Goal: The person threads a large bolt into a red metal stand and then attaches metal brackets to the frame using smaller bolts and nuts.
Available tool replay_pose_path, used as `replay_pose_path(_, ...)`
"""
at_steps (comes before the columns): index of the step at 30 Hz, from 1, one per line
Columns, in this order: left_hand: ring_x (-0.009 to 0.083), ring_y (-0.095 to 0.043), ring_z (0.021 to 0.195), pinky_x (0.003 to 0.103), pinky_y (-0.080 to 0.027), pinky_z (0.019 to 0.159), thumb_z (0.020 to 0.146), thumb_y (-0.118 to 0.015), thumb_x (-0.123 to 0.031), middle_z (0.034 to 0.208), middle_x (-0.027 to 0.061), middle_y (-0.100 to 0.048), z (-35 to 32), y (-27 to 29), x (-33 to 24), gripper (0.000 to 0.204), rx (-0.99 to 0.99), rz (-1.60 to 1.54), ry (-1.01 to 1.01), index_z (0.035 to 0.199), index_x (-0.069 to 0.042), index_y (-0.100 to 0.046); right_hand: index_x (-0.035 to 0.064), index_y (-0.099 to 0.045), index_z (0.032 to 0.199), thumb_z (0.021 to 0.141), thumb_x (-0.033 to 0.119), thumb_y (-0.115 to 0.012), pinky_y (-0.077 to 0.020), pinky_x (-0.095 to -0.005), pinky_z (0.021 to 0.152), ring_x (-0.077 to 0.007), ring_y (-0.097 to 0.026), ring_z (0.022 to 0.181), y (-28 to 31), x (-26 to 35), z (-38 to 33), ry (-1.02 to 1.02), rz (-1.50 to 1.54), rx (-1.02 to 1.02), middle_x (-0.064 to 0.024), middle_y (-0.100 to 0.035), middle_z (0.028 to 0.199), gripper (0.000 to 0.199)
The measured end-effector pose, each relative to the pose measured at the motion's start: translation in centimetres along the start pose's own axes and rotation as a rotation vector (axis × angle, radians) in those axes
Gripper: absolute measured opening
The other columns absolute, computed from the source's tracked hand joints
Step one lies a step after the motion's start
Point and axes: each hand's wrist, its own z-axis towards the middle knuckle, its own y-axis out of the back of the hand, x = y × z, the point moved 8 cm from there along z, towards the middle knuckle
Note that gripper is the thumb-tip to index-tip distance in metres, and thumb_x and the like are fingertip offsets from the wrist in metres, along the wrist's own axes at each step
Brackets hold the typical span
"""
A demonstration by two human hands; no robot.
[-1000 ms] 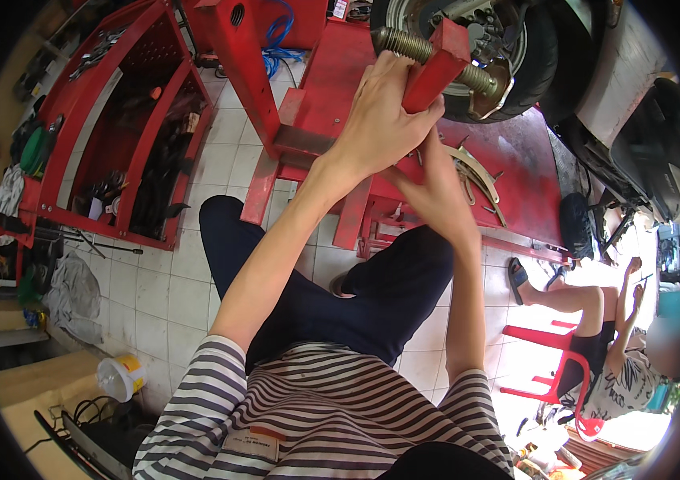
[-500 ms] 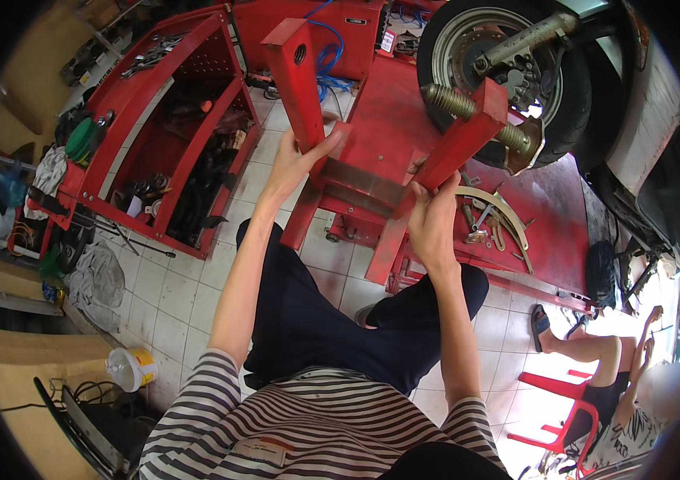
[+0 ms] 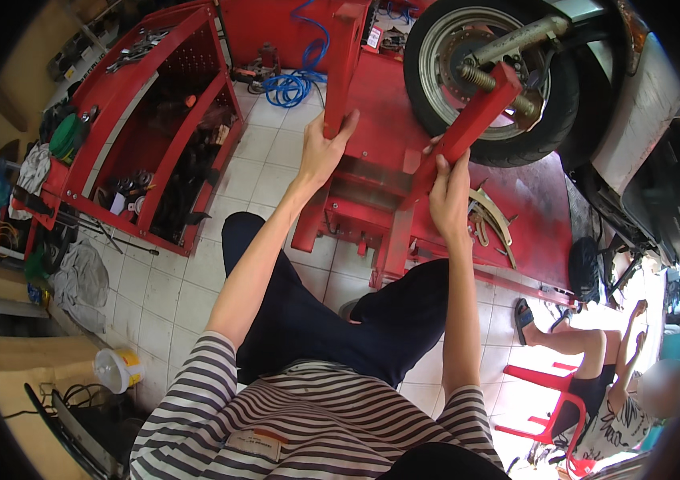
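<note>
Two red steel arms rise from a red motorcycle stand (image 3: 372,200) that sits on the white tiled floor (image 3: 164,280), just in front of the person's knees. The left arm (image 3: 344,64) stands nearly upright; the right arm (image 3: 476,116) leans away to the right, and its upper end lies against the hub of a motorcycle wheel (image 3: 492,80). The left hand (image 3: 325,150) is closed around the lower part of the left arm, thumb on the near side and fingers wrapped behind it. The right hand (image 3: 449,188) is closed around the lower part of the right arm, fingers curled over its front edge. Both forearms reach up from the lower edge of the view, over dark trousers and a striped shirt.

The wheel, with a black tyre and a silver rim, stands on a red platform (image 3: 532,216) beyond the stand. A curved pale metal part (image 3: 496,216) lies on that platform, just right of the right hand. A coiled blue hose (image 3: 296,80) lies on the floor to the left of the left arm. Further left stands an open red tool cart (image 3: 148,136) with tools on its shelves. A yellow and white tub (image 3: 116,370) rests near the lower left. At the lower right, another person sits on a red plastic chair (image 3: 556,400), well apart from the stand.
</note>
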Motion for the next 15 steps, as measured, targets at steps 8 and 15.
replay_pose_path(8,0.0158,-0.059,0.097,0.031,-0.045,0.084,0.091,-0.068,-0.032,0.106,0.0083,-0.063,-4.9,4.0,-3.0,0.043,-0.051,0.362,-0.430,0.120,-0.003,-0.054,-0.0007,-0.028,0.145,0.096,0.016,-0.062,-0.0368,-0.0389,0.109,-0.0290,-0.046,0.131,0.9,0.1,-1.5,-0.018,-0.099,-0.046,-0.0216,-0.046,0.138,0.062)
replay_pose_path(15,0.0177,-0.057,0.113,0.032,-0.044,0.092,0.090,-0.069,-0.029,0.125,0.0103,-0.060,-6.6,8.1,-0.3,0.054,0.054,0.205,-0.123,0.134,-0.006,-0.048,0.0005,-0.032,0.134,0.096,0.003,-0.056,-0.0388,-0.0403,0.109,-0.0281,-0.049,0.127,1.4,-0.6,-8.4,-0.044,0.095,-0.288,-0.0210,-0.045,0.133,0.045)
